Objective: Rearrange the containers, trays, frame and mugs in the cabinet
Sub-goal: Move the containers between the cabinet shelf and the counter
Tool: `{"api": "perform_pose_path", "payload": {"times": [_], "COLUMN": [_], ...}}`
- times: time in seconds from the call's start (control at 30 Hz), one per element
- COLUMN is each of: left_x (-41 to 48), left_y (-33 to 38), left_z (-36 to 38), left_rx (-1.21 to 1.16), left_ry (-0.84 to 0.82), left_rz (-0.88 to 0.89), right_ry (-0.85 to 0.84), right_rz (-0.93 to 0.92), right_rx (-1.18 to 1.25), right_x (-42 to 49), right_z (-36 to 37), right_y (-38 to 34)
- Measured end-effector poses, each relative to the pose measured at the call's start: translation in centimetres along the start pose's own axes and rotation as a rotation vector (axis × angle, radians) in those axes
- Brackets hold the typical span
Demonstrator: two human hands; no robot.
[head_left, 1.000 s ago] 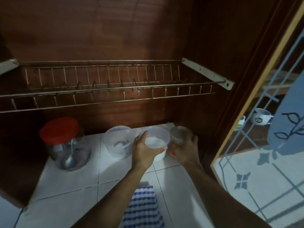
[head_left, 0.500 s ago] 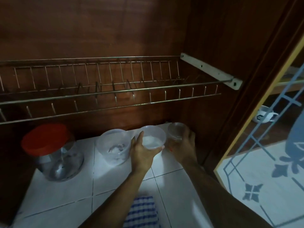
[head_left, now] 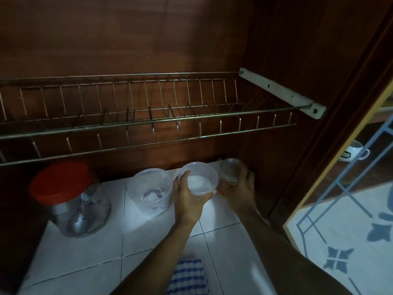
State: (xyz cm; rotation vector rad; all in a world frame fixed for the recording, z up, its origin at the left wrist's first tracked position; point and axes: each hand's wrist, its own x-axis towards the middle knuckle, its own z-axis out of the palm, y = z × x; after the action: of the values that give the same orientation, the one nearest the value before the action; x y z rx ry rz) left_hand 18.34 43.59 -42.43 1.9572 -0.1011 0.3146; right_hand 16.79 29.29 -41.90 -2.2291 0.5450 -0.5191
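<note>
Tiled shelf (head_left: 148, 241): left hand (head_left: 187, 201) cups tub (head_left: 202, 179), likely light and flexible, by its wall; right hand (head_left: 240, 192) wraps small jar (head_left: 228, 171), probably slick.

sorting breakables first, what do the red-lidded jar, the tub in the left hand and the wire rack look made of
Red-lidded jar: clear, glossy; glass or hard plastic. Tub: cloudy, translucent walls, likely thin plastic. Wire rack: thin shiny rods, probably steel.
</note>
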Motion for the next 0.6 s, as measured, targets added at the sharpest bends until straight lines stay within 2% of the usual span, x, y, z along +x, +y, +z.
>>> {"api": "perform_pose_path", "payload": {"times": [0.6], "left_x": [-1.4], "left_y": [0.6], "left_z": [-0.9], "left_rx": [-0.041], "left_ry": [-0.066], "left_rz": [0.063], "right_ry": [-0.007], "right_rz": [0.009], "right_rx": [-0.102], "right_x": [-0.7], "right_z": [-0.7], "right_y": [-0.2]}}
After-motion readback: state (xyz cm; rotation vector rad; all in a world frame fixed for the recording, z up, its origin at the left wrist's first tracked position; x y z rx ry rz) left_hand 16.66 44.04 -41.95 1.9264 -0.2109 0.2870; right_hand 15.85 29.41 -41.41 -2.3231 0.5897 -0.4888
